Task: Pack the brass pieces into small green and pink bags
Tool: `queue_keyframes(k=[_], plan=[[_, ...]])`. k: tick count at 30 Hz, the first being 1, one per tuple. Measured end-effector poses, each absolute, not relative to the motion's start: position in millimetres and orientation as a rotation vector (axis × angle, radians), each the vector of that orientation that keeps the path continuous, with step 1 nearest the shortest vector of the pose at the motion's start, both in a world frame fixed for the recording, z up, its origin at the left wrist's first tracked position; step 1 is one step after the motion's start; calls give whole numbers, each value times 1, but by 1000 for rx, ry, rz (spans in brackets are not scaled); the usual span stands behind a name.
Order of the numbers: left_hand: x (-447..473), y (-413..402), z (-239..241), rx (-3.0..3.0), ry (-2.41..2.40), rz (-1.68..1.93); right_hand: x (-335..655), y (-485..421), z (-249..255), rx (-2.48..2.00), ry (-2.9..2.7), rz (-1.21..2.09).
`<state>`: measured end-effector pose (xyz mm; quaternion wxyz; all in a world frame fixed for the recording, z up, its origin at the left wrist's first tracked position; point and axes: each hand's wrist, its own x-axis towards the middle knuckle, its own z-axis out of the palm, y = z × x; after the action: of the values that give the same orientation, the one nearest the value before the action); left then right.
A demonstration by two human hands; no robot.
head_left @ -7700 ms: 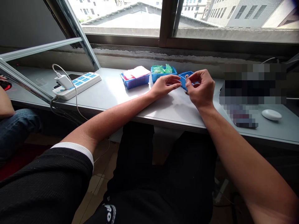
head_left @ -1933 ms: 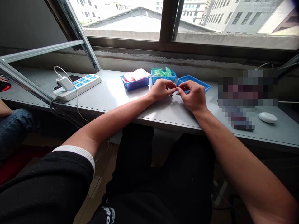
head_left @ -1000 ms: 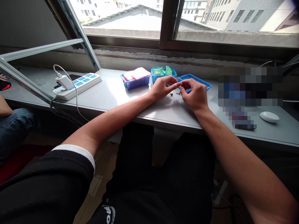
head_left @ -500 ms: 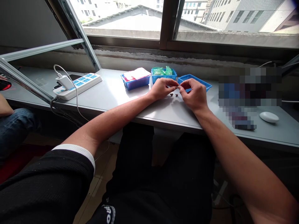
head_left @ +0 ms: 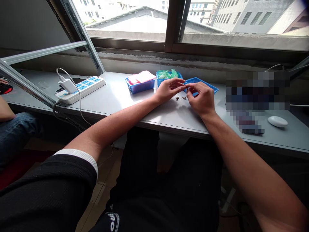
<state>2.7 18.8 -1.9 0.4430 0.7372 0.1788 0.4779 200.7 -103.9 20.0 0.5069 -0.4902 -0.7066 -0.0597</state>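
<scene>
My left hand point(head_left: 169, 90) is over the desk with its fingers stretched toward the right; a gap shows between thumb and fingers. Facing it, my right hand point(head_left: 201, 98) has thumb and forefinger pinched together around a tiny dark piece, too small to name surely. The fingertips of both hands nearly meet. Below them on the desk lie two small dark screws: one screw point(head_left: 177, 98) under my left fingers, and another screw point(head_left: 184, 98) on its side by my right thumb. Just behind my right hand is a blue tray point(head_left: 212, 87), partly hidden by it.
Along the back of the desk point(head_left: 116, 96) stand a blue bin point(head_left: 142, 88) with pink-white packets and another blue bin point(head_left: 161, 82) with green packets. A white power strip point(head_left: 84, 89) with a plugged charger lies left, a white mouse point(head_left: 277, 121) right. Another person's knee point(head_left: 19, 129) shows far left.
My left fingers have parted from the pinch, while my right fingers have curled inward. The screw near my right thumb now lies sideways, slightly farther right.
</scene>
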Motion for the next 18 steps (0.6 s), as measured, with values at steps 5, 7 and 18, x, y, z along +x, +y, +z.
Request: queue_keyframes(k=[5, 7, 18], plan=[[-4, 9, 5, 1996, 537, 1102, 200, -106, 21, -1238, -1666, -137], [-4, 10, 3, 2019, 540, 1093, 201, -105, 20, -1253, -1693, -136], [2, 27, -18, 1950, 397, 1173, 198, -107, 23, -1258, -1703, -79]])
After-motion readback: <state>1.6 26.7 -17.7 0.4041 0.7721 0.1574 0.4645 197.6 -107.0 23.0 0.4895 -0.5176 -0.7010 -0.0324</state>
